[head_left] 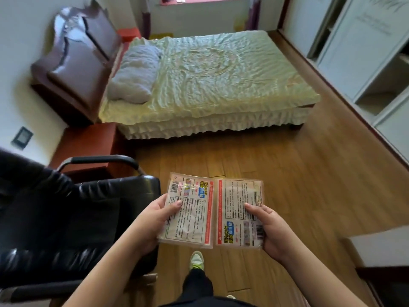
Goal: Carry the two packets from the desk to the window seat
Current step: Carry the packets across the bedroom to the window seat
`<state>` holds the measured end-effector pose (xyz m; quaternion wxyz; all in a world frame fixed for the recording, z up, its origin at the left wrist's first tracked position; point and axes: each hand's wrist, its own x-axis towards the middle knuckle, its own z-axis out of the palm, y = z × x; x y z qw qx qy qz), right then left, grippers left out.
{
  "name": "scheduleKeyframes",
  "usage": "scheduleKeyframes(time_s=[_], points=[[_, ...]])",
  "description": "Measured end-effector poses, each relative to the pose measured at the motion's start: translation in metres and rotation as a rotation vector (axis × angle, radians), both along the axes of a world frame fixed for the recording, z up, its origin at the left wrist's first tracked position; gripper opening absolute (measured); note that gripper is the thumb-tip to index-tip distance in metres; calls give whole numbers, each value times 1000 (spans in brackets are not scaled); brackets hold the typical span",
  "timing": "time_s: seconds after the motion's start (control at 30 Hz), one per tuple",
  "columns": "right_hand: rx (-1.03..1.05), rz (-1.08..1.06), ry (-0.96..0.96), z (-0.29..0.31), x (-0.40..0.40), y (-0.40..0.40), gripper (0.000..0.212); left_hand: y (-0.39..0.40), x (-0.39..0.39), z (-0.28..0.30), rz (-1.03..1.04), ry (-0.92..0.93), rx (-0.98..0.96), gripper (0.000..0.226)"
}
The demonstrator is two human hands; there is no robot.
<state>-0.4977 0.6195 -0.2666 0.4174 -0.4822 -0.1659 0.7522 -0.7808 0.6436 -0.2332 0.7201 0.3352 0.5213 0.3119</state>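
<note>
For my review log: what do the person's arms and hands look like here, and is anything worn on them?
Both forearms are bare, with no sleeves in view. The left hand and right hand are gloveless; I can make out no watch, ring or bracelet. Lower down, dark trousers and a pale shoe with yellow-green laces show.

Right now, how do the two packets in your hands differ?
The left packet has its barcode at the top, far from the left hand; the right packet is turned round, with its barcode at the bottom by the right hand. The left packet's edge overlaps the right packet's. Both are flat, printed and of like size.
</note>
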Motion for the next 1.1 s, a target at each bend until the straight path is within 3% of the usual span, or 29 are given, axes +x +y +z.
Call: scheduleKeyframes(time_s=[0.53, 0.87, 1.1], points=[[32, -362, -38, 12, 34, 116, 47, 202, 47, -10, -319, -99, 15, 38], [50, -498, -44, 3, 129, 162, 51, 285, 169, -23, -439, -50, 21, 40], [62, -536, -27, 10, 235, 205, 40, 340, 283, -20, -486, -24, 33, 42]])
